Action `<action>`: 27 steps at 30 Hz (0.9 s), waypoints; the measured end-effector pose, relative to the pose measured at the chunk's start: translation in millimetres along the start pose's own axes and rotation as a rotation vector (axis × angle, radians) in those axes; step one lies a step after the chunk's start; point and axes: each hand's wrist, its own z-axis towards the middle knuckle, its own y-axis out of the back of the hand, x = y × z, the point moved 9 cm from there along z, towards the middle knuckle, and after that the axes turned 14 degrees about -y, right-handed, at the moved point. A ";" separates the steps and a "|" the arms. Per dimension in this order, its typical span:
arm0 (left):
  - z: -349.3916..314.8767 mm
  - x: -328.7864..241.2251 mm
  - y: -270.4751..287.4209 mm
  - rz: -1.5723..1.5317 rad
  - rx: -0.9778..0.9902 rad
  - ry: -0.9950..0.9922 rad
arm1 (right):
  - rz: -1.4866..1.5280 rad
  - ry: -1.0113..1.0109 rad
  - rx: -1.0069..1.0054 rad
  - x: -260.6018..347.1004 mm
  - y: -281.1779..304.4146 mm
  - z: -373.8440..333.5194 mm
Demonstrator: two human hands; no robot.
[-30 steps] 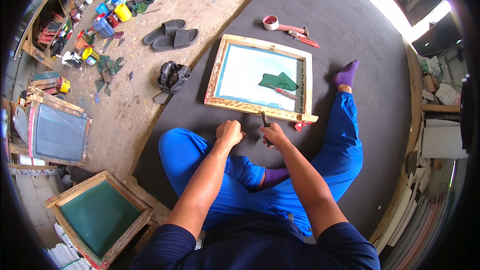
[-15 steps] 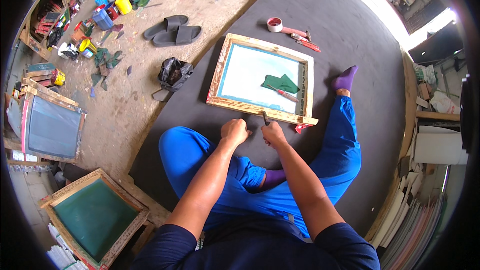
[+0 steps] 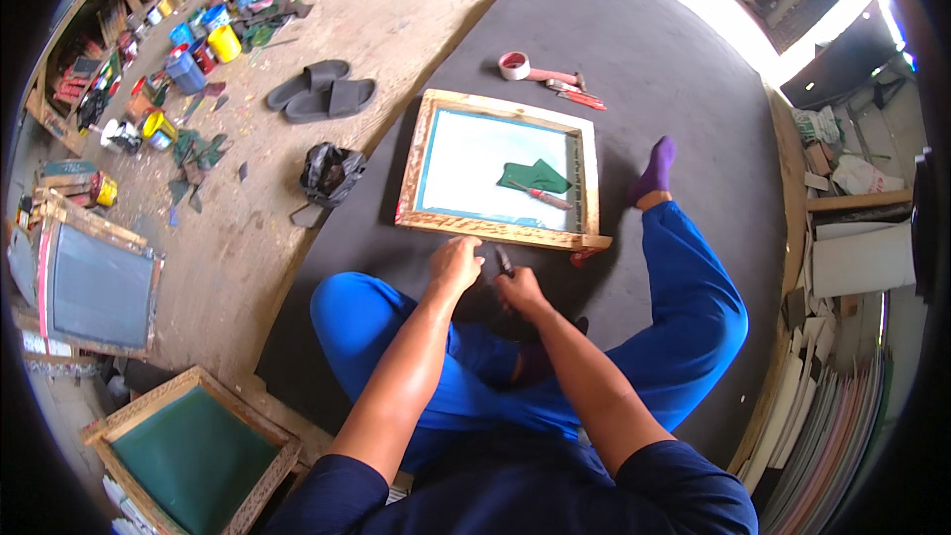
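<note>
My right hand (image 3: 520, 292) is closed round a dark hand tool (image 3: 504, 260); its end points up toward the frame, and its exact kind cannot be made out. Close by on the left, my left hand (image 3: 455, 264) is closed with the thumb toward the right hand; what it pinches, if anything, is hidden. Just beyond both hands lies a wooden screen-printing frame (image 3: 500, 231) with pale mesh and blue edging. A dark green scrap (image 3: 535, 175) and a slim red-handled tool (image 3: 544, 196) lie inside it. Something red (image 3: 584, 256) shows under its near right corner.
Beyond the frame lie a tape roll (image 3: 514, 65), a hammer (image 3: 555, 75) and red-handled tools (image 3: 581, 97) on the black mat (image 3: 693, 89). Black sandals (image 3: 337, 99), a black plastic bag (image 3: 330, 174), paint tubs (image 3: 225, 44) and a green-meshed frame (image 3: 193, 446) are at left.
The view has shifted, so the scene sits a little left. My right hand and the tool have drawn back from the frame's near edge; my left hand stays close to that edge.
</note>
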 end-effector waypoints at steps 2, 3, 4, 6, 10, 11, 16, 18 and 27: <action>0.0 6.8 -2.8 0.049 -0.024 -0.048 | -0.075 0.051 0.042 8.4 -11.8 -10.6; 1.9 8.3 -5.8 0.088 -0.010 -0.063 | -0.131 0.074 0.046 14.7 -14.1 -18.1; 6.2 -0.3 -7.6 0.106 0.038 -0.042 | -0.207 0.084 0.023 9.2 -11.2 -11.7; 8.0 -2.3 -8.8 0.126 0.004 -0.076 | -0.200 0.080 0.055 11.1 -10.1 -14.6; 13.8 10.3 -24.8 0.109 -0.003 -0.187 | -0.155 -0.007 0.182 17.2 -8.5 -33.2; 17.4 25.3 -38.1 0.056 -0.034 -0.268 | -0.169 -0.016 0.204 19.7 -9.9 -37.2; 23.0 -19.8 -23.2 0.157 0.192 -0.225 | -0.162 -0.070 0.317 -1.5 -4.5 -28.2; 22.9 -11.7 -18.5 0.165 0.222 -0.221 | -0.137 -0.074 0.358 0.6 -10.0 -33.6; 11.9 4.1 -19.2 0.393 0.514 -0.115 | -0.007 -0.156 0.224 12.6 23.0 -11.4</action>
